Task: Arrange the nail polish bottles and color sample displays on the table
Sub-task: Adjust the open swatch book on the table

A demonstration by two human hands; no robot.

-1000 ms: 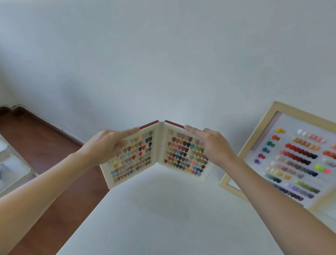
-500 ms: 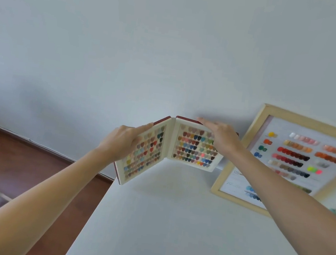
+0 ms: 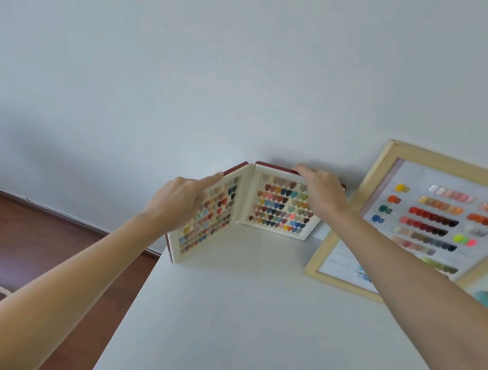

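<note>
The open swatch book (image 3: 252, 208) is being stood at the tabletop's (image 3: 263, 328) far left corner, beside the framed colour chart (image 3: 437, 224). The left hand (image 3: 181, 201) presses its left page with straight fingers; the right hand (image 3: 320, 189) curls over the right page's top edge. Next, I judge, both let go gently so it stays upright.

A folding swatch book (image 3: 267, 210) with a dark red cover and cream inner panels stands upright and open in a V at the far left corner of the white desk (image 3: 248, 326), its left panel along the desk's left edge, its right panel against the wall. Both panels carry rows of small coloured nail tips. Just to its right, a wood-framed sample board (image 3: 437, 224) with rows of coloured nail tips leans tilted along the far edge.
</note>
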